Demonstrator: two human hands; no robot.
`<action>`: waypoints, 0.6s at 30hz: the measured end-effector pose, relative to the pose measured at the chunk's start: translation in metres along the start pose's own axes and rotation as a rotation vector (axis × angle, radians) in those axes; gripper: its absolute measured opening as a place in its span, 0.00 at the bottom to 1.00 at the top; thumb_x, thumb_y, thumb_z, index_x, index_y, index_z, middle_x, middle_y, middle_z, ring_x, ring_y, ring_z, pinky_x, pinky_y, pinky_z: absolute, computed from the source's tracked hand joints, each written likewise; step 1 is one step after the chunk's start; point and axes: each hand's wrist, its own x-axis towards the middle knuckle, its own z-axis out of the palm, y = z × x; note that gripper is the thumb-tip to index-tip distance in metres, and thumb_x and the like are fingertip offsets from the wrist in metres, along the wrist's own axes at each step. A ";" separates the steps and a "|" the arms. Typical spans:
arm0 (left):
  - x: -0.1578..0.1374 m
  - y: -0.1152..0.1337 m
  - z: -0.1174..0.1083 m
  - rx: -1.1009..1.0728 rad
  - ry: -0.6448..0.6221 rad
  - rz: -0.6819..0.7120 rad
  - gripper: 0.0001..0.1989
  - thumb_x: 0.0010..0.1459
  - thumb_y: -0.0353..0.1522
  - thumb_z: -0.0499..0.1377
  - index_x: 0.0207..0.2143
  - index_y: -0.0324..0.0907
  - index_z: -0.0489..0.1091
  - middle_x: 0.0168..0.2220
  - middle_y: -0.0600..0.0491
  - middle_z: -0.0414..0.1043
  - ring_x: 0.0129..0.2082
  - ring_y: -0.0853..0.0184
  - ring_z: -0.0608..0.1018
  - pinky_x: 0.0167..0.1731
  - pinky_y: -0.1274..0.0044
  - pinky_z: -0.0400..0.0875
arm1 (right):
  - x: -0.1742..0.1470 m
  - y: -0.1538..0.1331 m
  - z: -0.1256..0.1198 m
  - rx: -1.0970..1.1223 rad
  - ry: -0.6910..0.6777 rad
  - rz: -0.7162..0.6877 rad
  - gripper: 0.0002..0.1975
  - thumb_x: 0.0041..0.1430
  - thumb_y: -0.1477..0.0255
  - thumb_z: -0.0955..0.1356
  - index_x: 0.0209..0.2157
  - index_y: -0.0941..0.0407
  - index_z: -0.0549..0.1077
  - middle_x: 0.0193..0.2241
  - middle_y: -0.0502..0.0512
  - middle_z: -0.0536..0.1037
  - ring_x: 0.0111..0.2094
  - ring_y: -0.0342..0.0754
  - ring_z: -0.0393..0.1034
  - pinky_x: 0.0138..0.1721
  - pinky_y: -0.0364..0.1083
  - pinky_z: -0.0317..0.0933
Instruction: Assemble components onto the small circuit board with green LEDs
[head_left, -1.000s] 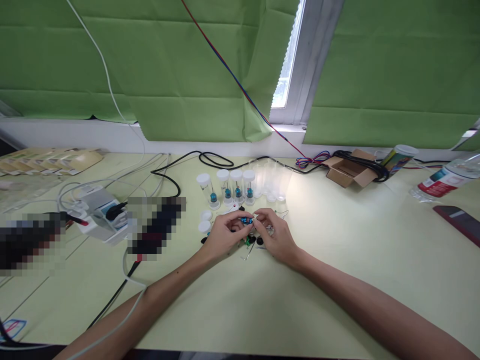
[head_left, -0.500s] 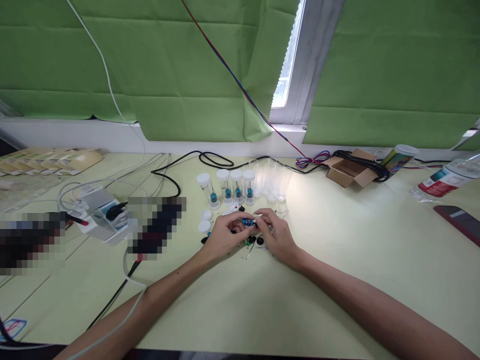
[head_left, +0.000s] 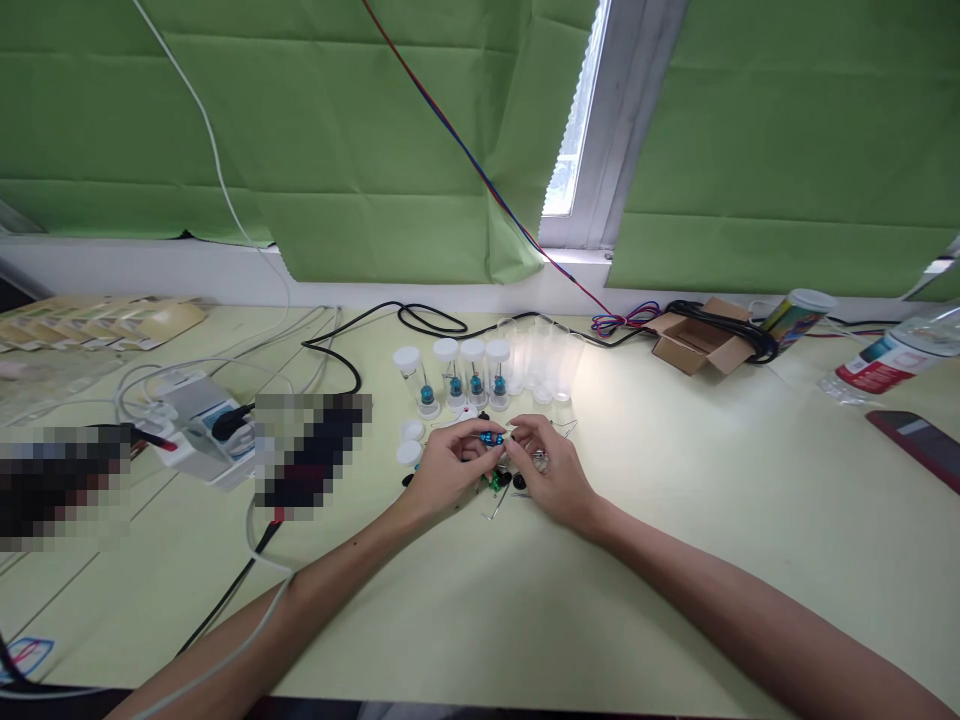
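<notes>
Near the middle of the table, a small shiny blue part (head_left: 492, 438) is held up between my two hands. My left hand (head_left: 448, 466) has its thumb and fingers closed around the part's left side. At its right end, the fingertips of my right hand (head_left: 553, 468) pinch together, hiding what exactly they grip. Below the fingers lie small green pieces (head_left: 496, 482), a round black piece (head_left: 519, 481) and a thin bent metal wire (head_left: 493, 508). Several clear tubes with white caps (head_left: 472, 348), holding blue pieces on rods, stand just behind my hands.
More clear tubes (head_left: 555, 365) stand behind, right of the capped ones. Loose white caps (head_left: 409, 453) lie left of my left hand. A power strip (head_left: 202, 435) and cables are at left. To the right are a cardboard box (head_left: 701, 345), plastic bottle (head_left: 892, 360) and phone (head_left: 919, 445).
Both hands stay in nearly the same place. The fingers have shifted slightly around the blue part, which sits a little higher and further left.
</notes>
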 end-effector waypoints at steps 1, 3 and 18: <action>0.000 0.000 0.000 -0.002 0.000 -0.001 0.15 0.53 0.37 0.65 0.40 0.38 0.74 0.18 0.57 0.68 0.19 0.72 0.71 0.22 0.80 0.66 | 0.000 0.000 0.000 0.002 0.001 -0.008 0.11 0.65 0.68 0.64 0.47 0.56 0.65 0.32 0.54 0.75 0.28 0.44 0.69 0.30 0.43 0.65; 0.000 -0.001 0.000 -0.003 -0.006 0.001 0.15 0.53 0.37 0.65 0.41 0.38 0.74 0.18 0.57 0.68 0.19 0.72 0.70 0.21 0.80 0.66 | 0.000 0.000 0.000 0.004 -0.005 -0.021 0.12 0.65 0.69 0.64 0.48 0.56 0.65 0.32 0.54 0.74 0.28 0.44 0.69 0.31 0.44 0.66; -0.001 0.000 0.001 0.042 -0.036 0.012 0.13 0.53 0.37 0.65 0.40 0.39 0.75 0.18 0.57 0.68 0.18 0.73 0.68 0.19 0.81 0.62 | -0.002 0.007 0.000 0.009 -0.042 0.006 0.10 0.68 0.69 0.59 0.49 0.56 0.64 0.25 0.49 0.72 0.28 0.45 0.70 0.33 0.44 0.63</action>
